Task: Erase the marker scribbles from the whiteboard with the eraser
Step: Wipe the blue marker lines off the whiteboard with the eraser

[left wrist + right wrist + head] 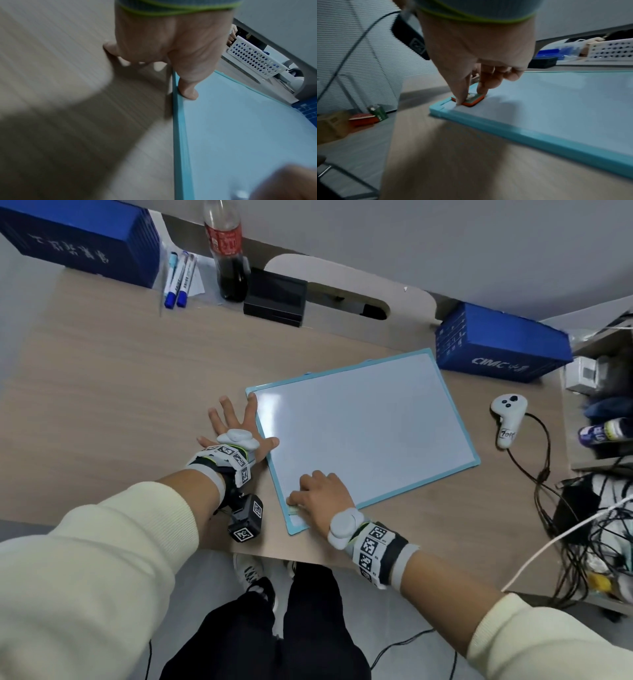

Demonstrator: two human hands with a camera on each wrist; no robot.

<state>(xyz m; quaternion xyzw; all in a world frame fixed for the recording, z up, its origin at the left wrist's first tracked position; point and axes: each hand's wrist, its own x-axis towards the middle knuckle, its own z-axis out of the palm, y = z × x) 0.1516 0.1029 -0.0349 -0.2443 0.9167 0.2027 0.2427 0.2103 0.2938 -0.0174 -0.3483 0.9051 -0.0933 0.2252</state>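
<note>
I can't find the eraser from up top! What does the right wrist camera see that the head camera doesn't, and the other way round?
Only the right wrist view shows the eraser clearly: small, orange-edged, flat on the whiteboard near its corner, pinched between thumb and fingertips of the right hand.

Only the head view shows the left hand spread flat, steadying the board's left edge, plus two markers, a cola bottle and a white controller.

Both show the right hand on the teal-framed whiteboard, with no scribbles visible, on the wooden desk.

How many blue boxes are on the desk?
2. One blue box sits at the far left corner beside the markers; the other blue box lies just beyond the whiteboard's far right corner. None seem hidden.
</note>
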